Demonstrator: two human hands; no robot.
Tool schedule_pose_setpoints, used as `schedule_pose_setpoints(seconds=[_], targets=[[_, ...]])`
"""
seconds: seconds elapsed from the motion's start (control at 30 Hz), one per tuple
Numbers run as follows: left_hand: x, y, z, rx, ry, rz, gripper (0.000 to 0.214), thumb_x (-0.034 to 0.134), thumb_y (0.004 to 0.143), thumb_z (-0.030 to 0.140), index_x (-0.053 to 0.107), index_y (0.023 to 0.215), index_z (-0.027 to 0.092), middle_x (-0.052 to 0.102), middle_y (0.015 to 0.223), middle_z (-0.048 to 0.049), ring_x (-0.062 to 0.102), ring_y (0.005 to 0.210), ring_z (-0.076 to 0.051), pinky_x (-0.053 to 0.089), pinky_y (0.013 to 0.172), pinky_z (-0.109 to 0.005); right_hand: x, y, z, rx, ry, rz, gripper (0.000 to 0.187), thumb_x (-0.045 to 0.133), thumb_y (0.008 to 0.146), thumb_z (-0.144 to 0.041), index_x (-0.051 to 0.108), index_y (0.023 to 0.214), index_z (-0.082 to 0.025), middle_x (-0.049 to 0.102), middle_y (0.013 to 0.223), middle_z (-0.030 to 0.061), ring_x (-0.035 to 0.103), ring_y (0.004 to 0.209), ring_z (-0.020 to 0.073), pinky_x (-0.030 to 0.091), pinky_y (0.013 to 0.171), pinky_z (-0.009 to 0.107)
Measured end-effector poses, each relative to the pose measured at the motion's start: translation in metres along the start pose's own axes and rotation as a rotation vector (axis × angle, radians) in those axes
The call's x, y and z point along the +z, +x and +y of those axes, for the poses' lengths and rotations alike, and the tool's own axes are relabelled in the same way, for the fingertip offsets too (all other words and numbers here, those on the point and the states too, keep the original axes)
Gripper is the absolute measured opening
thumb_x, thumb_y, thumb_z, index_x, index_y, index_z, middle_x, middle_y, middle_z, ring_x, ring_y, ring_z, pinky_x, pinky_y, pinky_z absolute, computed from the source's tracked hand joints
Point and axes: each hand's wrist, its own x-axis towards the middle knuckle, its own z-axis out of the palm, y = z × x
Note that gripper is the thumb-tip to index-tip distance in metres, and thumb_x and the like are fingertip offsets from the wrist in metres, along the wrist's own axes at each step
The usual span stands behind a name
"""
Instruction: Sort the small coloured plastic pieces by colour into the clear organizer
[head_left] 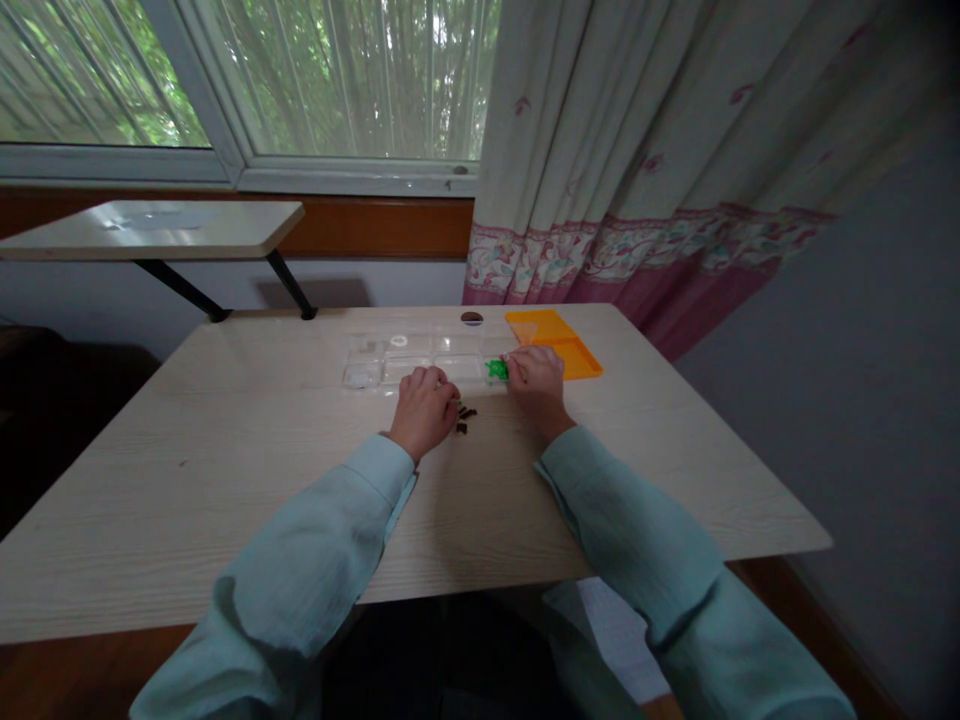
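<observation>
A clear plastic box with compartments (411, 368) lies on the table, its transparent lid raised or spread toward the back. Small bright green pieces (497, 369) fill its right-hand front compartment. My right hand (538, 385) is over that compartment with its fingers bent together at the green pieces; what is between the fingertips is hidden. My left hand (424, 408) rests by the front edge of the box, fingers curled in, their grip hidden from above. Just right of it, several small dark brown pieces (466, 413) lie loose on the table.
An orange plastic tray (576, 357) lies behind and right of my right hand. A dark round cable hole (472, 318) sits near the back edge of the wooden table (262, 480). A raised shelf (225, 228) stands at the back left; a curtain (555, 200) hangs behind.
</observation>
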Motion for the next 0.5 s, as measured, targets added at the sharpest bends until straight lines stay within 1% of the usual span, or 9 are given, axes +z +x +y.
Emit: schedule_pose_setpoints(seconds=[0.23,0.5], targets=[[0.0015,0.0012,-0.0012,-0.005,0.011,-0.023,0.011,0.063,0.081,0.029,0.067,0.09,0.024,0.054,0.102,-0.0085,0.043,0.102,-0.028,0.036,0.082,-0.043,0.0003,-0.0008,0.0006,0.007,-0.001,-0.015,0.028,0.046,0.092,-0.034,0.07,0.086,-0.02,0.067,0.093,0.0059,0.05,0.093,0.0223,0.031,0.084,0.038],[0.0001,0.0031,0.0059,-0.001,0.058,-0.058,0.009,0.06,0.083,0.023,0.067,0.087,0.021,0.056,0.101,-0.0093,0.045,0.101,-0.027,0.036,0.083,-0.043,0.0007,0.0002,0.0029,0.0,-0.014,-0.016,0.028,0.047,0.091,-0.034,0.07,0.084,-0.02,0.068,0.091,0.005,0.051,0.091,0.0221,0.032,0.083,0.037]])
